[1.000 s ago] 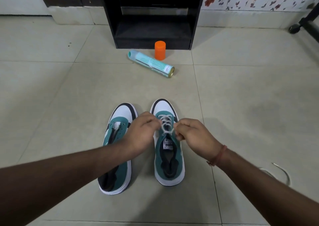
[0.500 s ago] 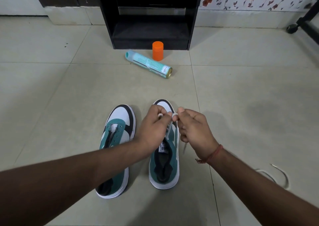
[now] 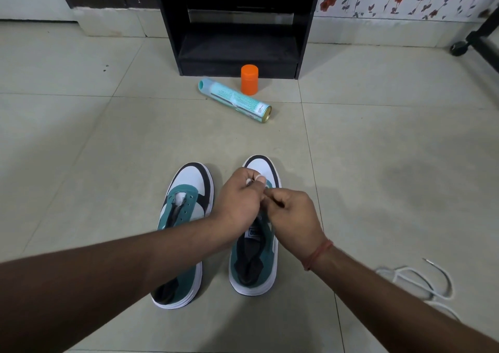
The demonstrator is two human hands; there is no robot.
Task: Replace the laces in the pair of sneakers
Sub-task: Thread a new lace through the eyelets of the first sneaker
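White lace (image 3: 253, 182) is pinched by the left hand (image 3: 241, 201) and, seemingly, the right hand (image 3: 293, 215), just above the right sneaker (image 3: 263, 250), apparently to work it through; 1 spare lace (image 3: 421, 282) lies far right.

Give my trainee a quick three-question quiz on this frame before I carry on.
1. True or false: the left shoe has a lace threaded.
2. Which object stands upright: A) spray can B) orange cap?
3. Fill in: both the left hand and right hand pinch the lace over the ____ shoe.

Key: 1 false; 2 B; 3 right.
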